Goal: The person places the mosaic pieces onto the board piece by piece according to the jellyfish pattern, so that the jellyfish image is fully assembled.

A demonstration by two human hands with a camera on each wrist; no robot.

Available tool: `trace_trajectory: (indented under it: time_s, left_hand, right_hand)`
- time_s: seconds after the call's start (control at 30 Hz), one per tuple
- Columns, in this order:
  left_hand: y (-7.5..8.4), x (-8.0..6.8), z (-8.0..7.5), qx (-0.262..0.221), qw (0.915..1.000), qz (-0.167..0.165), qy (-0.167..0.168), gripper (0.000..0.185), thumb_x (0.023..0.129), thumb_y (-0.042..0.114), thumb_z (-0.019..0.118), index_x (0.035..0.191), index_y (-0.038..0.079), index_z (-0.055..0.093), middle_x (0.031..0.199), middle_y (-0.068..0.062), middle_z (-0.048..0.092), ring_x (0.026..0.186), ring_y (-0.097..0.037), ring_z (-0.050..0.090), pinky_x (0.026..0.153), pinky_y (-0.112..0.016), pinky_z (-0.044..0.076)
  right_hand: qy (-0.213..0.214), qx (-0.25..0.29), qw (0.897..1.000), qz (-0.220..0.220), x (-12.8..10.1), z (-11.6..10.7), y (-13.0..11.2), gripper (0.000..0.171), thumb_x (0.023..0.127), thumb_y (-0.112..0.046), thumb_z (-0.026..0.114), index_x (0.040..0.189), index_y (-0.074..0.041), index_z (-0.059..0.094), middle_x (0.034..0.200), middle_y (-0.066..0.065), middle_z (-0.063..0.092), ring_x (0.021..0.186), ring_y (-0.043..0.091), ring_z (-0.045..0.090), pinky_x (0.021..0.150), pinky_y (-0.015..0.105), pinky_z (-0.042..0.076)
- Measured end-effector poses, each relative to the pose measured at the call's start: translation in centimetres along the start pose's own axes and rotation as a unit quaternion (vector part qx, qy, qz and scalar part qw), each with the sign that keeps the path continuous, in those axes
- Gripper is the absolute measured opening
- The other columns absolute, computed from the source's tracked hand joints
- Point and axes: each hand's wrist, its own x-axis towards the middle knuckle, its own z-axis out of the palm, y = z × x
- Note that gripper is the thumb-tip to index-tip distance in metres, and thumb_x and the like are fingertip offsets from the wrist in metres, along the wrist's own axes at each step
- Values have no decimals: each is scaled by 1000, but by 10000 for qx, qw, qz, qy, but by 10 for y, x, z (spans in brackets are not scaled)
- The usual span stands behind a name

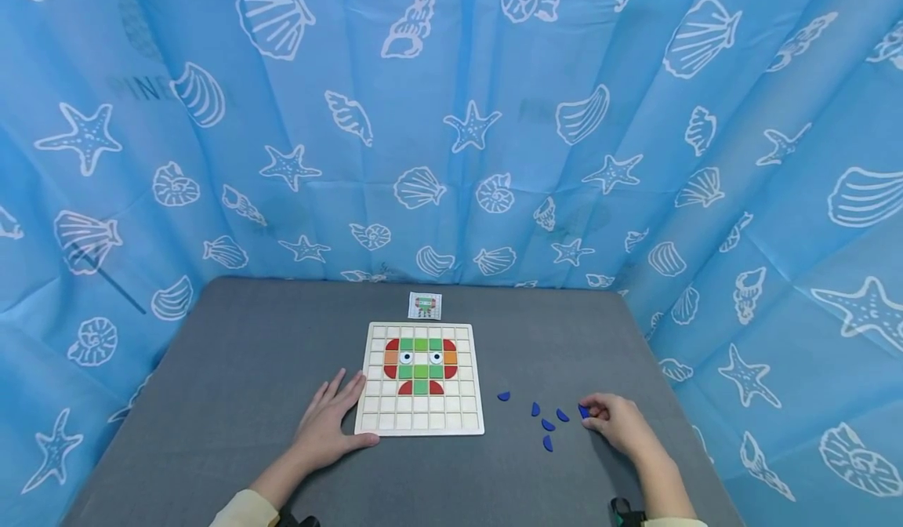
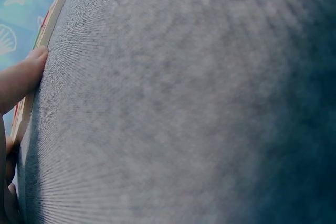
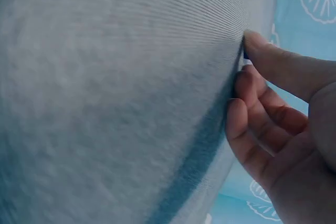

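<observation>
Roughly half filled: puzzle board (image 1: 420, 421) mid-table carrying red, green, orange tiles in upper rows, lower rows bare. Left hand (image 1: 328, 425) flat, steadying board's near-left edge. Right hand (image 1: 619, 425) pinching 1 blue piece (image 1: 583, 411); 5 loose blue pieces (image 1: 547, 424) lying right of board.

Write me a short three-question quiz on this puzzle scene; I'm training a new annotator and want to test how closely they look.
1. True or false: the left hand lies flat on the table with its fingers against the puzzle board.
2. Which does the right hand pinch? A. a red piece B. a blue piece C. the small picture card
3. Fill in: the loose blue pieces lie on the table to the ______ of the board, seen from the head view.

Key: 1 true; 2 B; 3 right.
</observation>
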Motion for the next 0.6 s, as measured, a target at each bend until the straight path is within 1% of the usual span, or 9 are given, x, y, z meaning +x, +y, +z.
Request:
trace_trajectory:
  time_s: [0.17,0.33,0.43,0.6]
  left_hand:
    - [0,1,0,25,10000,14,-23,116,72,81,67,160,16,30,166,-2,30,157,-34,13,123,-57,12]
    - [1,2,-1,36,10000,24,4,116,71,81,67,159,15,31,165,-3,32,156,-35,14,123,-58,13]
    - [1,2,0,48,10000,10,9,116,71,82,67,159,15,31,165,-2,32,156,-35,14,123,-58,14]
    - [0,2,0,26,10000,-24,-9,116,71,81,68,160,16,31,165,-2,32,156,-35,14,123,-58,13]
  right_hand:
    - [91,-13,9999,-144,2,2,2,21,88,-8,77,108,-5,75,89,1,65,75,12,56,67,33,48]
    - [260,-92,9991,-335,3,3,-1,20,89,-10,76,108,-4,74,95,3,67,78,12,59,69,36,51]
    - [400,-69,9979,-496,2,3,-9,21,91,-12,74,111,-5,74,97,4,68,79,12,61,70,38,52]
    - [777,67,9931,-878,0,5,-31,23,91,-11,74,114,-6,74,101,5,70,83,15,65,73,39,55]
